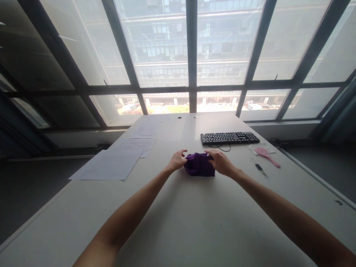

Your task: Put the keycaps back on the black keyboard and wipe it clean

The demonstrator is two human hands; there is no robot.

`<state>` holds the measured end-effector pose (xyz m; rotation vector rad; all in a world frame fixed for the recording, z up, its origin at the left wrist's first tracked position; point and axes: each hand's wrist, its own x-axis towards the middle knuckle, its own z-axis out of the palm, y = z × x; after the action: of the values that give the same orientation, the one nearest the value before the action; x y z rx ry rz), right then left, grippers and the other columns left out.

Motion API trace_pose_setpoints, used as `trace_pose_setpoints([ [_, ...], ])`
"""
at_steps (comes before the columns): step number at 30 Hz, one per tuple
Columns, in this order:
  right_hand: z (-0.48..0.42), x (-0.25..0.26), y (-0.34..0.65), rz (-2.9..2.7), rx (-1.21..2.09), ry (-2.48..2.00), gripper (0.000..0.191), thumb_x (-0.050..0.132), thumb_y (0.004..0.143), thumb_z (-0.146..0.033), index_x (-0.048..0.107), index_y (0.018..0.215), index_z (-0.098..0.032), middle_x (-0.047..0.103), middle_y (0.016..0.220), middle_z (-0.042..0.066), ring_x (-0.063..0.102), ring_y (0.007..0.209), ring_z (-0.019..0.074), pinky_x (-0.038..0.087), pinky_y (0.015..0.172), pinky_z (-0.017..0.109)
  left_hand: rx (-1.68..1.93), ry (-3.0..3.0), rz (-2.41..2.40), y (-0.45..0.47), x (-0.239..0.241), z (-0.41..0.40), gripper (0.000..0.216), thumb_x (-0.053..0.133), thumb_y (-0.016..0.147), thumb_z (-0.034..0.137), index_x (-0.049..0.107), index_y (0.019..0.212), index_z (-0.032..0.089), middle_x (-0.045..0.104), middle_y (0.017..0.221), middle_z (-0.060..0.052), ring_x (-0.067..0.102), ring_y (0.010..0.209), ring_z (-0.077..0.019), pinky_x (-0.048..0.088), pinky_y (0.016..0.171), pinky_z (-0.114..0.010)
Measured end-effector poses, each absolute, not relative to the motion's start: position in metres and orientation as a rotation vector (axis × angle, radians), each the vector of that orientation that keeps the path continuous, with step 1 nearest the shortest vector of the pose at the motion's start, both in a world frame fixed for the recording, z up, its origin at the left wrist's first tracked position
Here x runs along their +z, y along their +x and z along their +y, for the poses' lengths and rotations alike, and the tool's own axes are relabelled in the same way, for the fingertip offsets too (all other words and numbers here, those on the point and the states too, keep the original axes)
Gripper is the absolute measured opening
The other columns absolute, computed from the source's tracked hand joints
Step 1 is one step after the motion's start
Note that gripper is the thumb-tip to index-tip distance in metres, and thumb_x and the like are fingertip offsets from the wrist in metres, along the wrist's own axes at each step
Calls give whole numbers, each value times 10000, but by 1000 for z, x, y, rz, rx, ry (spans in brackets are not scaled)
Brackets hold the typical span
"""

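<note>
A bunched purple cloth item (pixel 199 165), perhaps a pouch, sits upright on the white table in front of me. At its left side is my left hand (pixel 177 161), its thumb near the cloth edge and its bent fingers apart from the thumb. My right hand (pixel 222 163) is at the upper right corner of the cloth, with fingers over the top and thumb at the side, seemingly gripping it. Part of that corner is hidden by the fingers.
Printed paper sheets (pixel 108 165) lie on the left of the white table (pixel 194 222). Right of the cloth are a black keyboard (pixel 230 138) with its cable, a pink hairbrush (pixel 267 155) and a small dark-handled tool (pixel 260 169). Large windows (pixel 164 48) stand behind.
</note>
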<state>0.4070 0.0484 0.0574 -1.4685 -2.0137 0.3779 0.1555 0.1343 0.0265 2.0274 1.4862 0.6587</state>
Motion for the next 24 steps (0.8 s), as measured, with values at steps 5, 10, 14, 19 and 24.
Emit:
trace_pose_setpoints([
  [5,28,34,417,-2083,307,-1456,365,594,856,-71,719,1174,-200,720,1053,89,663,953,221,469,885,297,560,1977,1439,131,24,114,613,648,678,123,652,1291,142,703,1141,-116,671,911,-220,535,774,-282],
  [10,53,39,420,-2040,263,-1474,308,529,828,-14,764,957,-165,711,986,86,649,910,202,469,869,288,405,1925,1424,139,32,130,642,673,606,119,681,1248,133,744,918,-84,656,682,-182,499,593,-242],
  [14,59,53,442,-1971,224,-1330,293,512,816,-23,746,860,-193,699,958,62,641,911,200,484,868,309,458,1990,1478,143,34,133,638,672,618,127,676,1255,114,725,1026,-137,667,802,-218,517,692,-267],
  [19,17,41,491,-2019,394,-1280,115,640,848,-190,747,844,-232,720,1043,97,619,1069,264,478,979,426,483,2073,1481,117,26,106,518,717,637,226,734,1149,150,697,1095,-132,666,913,-248,519,880,-314],
  [24,-12,21,514,-2158,582,-1468,263,574,815,-91,777,830,-257,709,1192,94,583,1207,261,422,1078,404,514,2163,1419,114,37,99,253,691,737,287,790,945,183,714,1025,-111,668,950,-268,493,979,-345],
])
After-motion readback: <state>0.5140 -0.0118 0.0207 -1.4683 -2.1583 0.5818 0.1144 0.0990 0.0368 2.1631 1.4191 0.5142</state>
